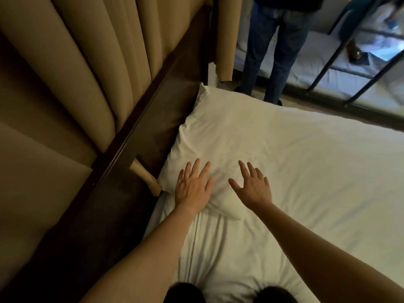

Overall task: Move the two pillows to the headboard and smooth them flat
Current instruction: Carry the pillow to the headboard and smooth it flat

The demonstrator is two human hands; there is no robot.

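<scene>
white bed (328, 171) against a padded headboard (76, 73). my left hand (192, 189) and right hand (253, 189) lie spread flat on the pillow (218, 132), gripping nothing. i'd judge this is smoothing; next, even outward strokes.

No text, label, brand, number or sign can be read in this view. The far part at the top right is too blurred to tell if anything is written there.
</scene>
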